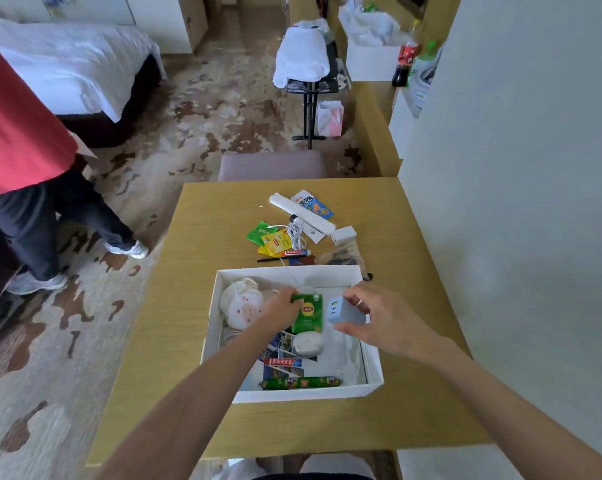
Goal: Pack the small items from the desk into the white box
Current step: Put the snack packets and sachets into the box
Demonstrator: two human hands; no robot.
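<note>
Green tea packet (307, 312), pale charger cube (345, 310) over white box (374, 367).

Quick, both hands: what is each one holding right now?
Left hand: closed on the green Lipton tea packet, over the white box.
Right hand: closed on the pale blue charger cube, also over the box.

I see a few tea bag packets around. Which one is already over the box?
The green Lipton packet, held by the left hand above the white box. The other green and yellow packets lie on the desk beyond it.
</note>
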